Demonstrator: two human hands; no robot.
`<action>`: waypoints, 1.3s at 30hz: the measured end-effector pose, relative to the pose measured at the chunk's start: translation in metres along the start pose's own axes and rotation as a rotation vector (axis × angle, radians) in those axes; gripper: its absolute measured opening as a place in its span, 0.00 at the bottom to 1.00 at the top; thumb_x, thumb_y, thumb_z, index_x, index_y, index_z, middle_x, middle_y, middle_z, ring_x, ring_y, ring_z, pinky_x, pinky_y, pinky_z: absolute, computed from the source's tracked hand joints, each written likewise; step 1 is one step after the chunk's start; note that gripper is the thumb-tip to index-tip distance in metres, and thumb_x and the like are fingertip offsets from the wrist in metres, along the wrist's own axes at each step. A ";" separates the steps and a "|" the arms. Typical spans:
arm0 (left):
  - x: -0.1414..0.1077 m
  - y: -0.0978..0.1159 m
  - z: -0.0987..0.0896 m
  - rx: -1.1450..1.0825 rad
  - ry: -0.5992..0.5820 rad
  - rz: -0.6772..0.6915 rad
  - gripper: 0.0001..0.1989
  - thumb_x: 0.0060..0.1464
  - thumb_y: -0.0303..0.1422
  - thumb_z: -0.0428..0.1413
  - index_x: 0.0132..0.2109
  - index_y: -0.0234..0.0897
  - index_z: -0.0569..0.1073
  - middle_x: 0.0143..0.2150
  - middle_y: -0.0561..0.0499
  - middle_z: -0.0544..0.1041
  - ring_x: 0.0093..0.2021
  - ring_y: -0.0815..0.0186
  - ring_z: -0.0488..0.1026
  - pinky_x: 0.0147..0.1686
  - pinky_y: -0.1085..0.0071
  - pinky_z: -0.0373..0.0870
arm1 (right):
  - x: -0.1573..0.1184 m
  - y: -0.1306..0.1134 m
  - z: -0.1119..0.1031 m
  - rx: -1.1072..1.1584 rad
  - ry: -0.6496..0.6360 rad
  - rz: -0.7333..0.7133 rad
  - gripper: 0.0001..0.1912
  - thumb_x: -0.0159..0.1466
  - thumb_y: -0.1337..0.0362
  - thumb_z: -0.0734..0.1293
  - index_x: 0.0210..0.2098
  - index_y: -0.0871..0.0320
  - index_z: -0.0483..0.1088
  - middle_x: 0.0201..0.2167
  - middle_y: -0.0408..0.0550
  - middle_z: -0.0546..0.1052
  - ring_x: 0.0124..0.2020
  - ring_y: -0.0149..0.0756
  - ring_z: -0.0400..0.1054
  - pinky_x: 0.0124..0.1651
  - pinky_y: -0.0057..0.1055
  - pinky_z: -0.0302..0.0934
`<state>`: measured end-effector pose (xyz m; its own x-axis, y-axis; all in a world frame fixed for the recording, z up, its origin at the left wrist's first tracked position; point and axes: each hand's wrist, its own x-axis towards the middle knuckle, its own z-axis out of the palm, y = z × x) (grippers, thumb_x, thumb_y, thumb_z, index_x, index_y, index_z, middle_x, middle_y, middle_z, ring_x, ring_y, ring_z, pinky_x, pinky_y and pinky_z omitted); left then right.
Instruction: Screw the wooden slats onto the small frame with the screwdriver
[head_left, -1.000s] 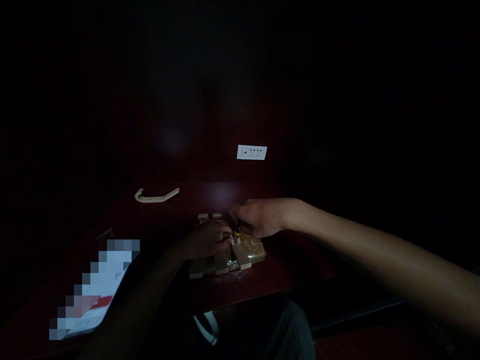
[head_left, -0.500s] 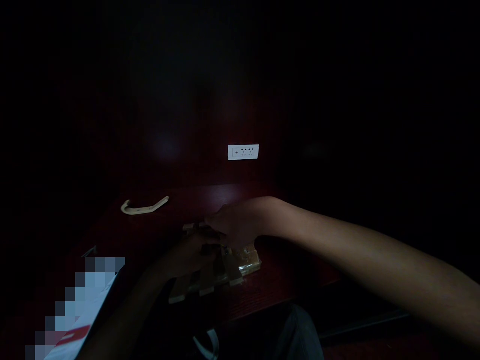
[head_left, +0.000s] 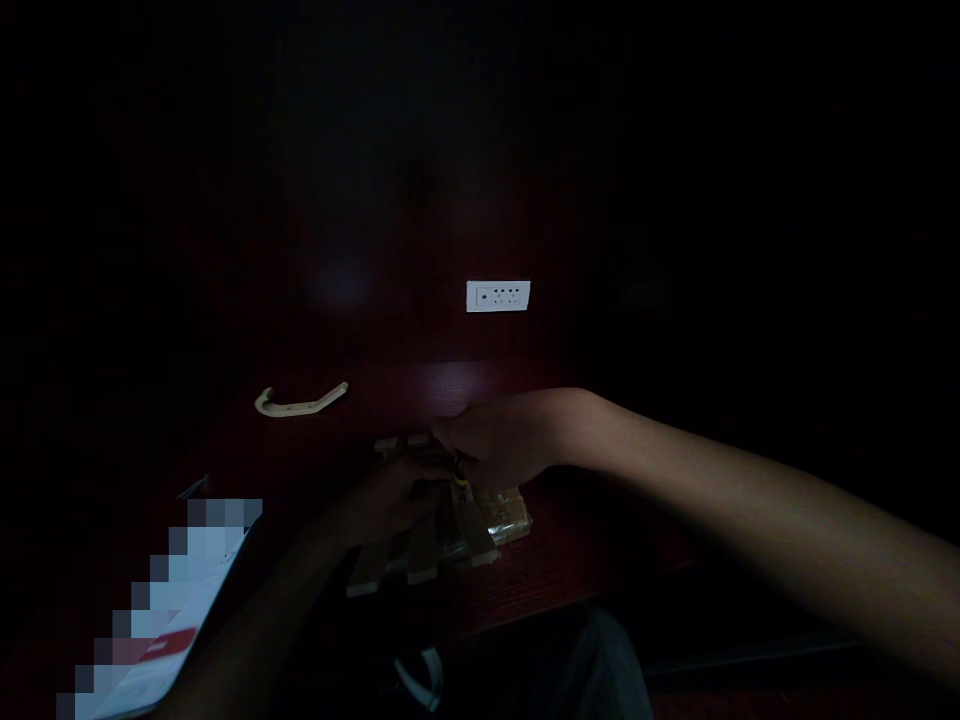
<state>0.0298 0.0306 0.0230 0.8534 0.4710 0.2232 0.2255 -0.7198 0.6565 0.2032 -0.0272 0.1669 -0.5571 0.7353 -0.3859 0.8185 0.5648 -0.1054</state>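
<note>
Yel-banded screwdriver (head_left: 460,483) approx. upright at R-most wood slat (head_left: 474,535) atop shiny pkg (head_left: 511,516).

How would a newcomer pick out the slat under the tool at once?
On the dark red table, below the white wall socket, wooden slats lie side by side. Find the rightmost slat, with shiny wrapping just to its right; only this one has the yellow-banded tool over it.
</note>
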 end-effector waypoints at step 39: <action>0.047 0.025 -0.058 0.402 -0.269 -0.193 0.12 0.57 0.37 0.55 0.45 0.41 0.78 0.36 0.55 0.81 0.35 0.68 0.76 0.34 0.77 0.65 | -0.022 0.028 0.013 0.098 0.136 0.054 0.14 0.60 0.62 0.65 0.45 0.58 0.71 0.32 0.46 0.75 0.28 0.33 0.66 0.29 0.28 0.57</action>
<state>0.0479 0.0641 0.0921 0.8570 0.5049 -0.1029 0.5085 -0.7964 0.3272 0.2402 -0.0327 0.1609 -0.5206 0.8112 -0.2663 0.8537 0.4889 -0.1796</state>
